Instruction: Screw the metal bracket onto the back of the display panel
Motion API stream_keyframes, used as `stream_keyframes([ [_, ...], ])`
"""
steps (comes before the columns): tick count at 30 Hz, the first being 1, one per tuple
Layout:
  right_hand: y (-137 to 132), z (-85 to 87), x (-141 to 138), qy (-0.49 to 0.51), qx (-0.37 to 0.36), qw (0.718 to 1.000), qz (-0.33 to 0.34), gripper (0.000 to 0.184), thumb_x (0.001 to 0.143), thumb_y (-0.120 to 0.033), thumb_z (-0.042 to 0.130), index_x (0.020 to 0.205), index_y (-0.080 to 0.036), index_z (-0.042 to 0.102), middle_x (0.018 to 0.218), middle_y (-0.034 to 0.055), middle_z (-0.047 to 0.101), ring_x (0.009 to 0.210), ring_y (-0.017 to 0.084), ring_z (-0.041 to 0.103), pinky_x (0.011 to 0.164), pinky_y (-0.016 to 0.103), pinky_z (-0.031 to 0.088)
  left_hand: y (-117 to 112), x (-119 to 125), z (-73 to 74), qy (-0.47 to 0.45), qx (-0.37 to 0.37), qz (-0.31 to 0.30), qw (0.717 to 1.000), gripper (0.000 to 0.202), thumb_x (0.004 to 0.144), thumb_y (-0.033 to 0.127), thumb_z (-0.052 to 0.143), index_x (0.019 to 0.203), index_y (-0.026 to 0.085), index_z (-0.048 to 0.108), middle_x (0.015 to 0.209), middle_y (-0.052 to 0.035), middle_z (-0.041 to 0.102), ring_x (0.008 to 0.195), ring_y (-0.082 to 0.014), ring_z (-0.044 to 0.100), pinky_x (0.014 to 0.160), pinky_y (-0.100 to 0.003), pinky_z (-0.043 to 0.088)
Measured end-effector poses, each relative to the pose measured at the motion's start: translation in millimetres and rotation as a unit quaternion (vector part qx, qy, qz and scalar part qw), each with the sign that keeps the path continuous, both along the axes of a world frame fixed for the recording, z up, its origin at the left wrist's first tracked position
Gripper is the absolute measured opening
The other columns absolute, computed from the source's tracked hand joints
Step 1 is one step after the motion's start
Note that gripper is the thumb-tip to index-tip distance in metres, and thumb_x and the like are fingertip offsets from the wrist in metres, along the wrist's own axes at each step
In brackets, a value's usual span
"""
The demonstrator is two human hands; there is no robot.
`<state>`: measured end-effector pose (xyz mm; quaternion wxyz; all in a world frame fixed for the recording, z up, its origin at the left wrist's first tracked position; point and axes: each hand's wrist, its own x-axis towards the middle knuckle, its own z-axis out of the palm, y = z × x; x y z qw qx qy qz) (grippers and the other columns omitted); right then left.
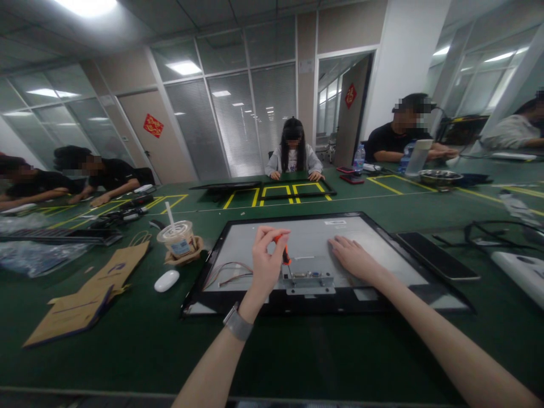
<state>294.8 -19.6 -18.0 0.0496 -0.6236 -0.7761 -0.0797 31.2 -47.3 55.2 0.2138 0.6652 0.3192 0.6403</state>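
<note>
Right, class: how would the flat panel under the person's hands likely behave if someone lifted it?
The panel looks fairly stiff, lying flat inside a black frame. Being broad and thin, it may be fragile if lifted by one corner. The slender wires on its left would probably flop.

A ceiling light (87, 5) glares white above a dim, slightly soft view bowed toward the edges

I can see a watch (238, 323) on the left wrist, its case silvery at the edge, its wide band plain grey. Both forearms (215, 362) are bare and slim, the left hand (267, 262) and right hand (356, 258) slender-fingered
</note>
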Motion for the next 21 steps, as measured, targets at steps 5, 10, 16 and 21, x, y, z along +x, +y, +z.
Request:
stream_keyframes([
  [5,2,-5.2,3,0.041,0.001,0.999,-0.017,0.046,0.099,-0.026,0.029,0.139,-0.015,0.049,0.146,0.0186,0.049,0.134,0.031,0.046,0.107,0.05,0.038,-1,1,0.7,0.002,-0.006,0.007,1.0,0.015,0.091,0.028,0.059,0.094,0.021,0.072,0.087,-0.0028,0.053,0.075,-0.0124,0.057,0.069,-0.024,0.05],
  [10,1,-5.1,11,0.085,-0.025,0.996,-0.022,0.049,0.099,-0.032,0.03,0.141,-0.016,0.049,0.149,0.0153,0.046,0.139,0.027,0.041,0.112,0.046,0.034,2,-1,0.3,0.0,-0.002,0.021,1.0,0.015,0.09,0.026,0.059,0.094,0.021,0.073,0.086,-0.0024,0.053,0.077,-0.013,0.056,0.072,-0.025,0.049],
  [16,-19,-6.9,16,0.095,-0.041,0.993,-0.051,0.048,0.094,-0.028,0.038,0.138,-0.013,0.052,0.147,0.0178,0.048,0.135,0.028,0.046,0.109,0.046,0.038,7,-3,1.5,0.024,0.011,0.035,0.999,0.015,0.09,0.025,0.059,0.093,0.021,0.073,0.085,-0.002,0.054,0.077,-0.013,0.057,0.072,-0.025,0.049],
  [21,-41,-12.1,6,0.086,-0.04,0.991,-0.091,0.049,0.094,-0.03,0.037,0.14,-0.017,0.051,0.148,0.0164,0.047,0.137,0.031,0.043,0.109,0.051,0.037,6,-1,6.8,0.082,0.06,0.034,0.994,0.016,0.091,0.022,0.057,0.098,0.021,0.072,0.081,-0.001,0.052,0.076,-0.0134,0.057,0.073,-0.027,0.049],
])
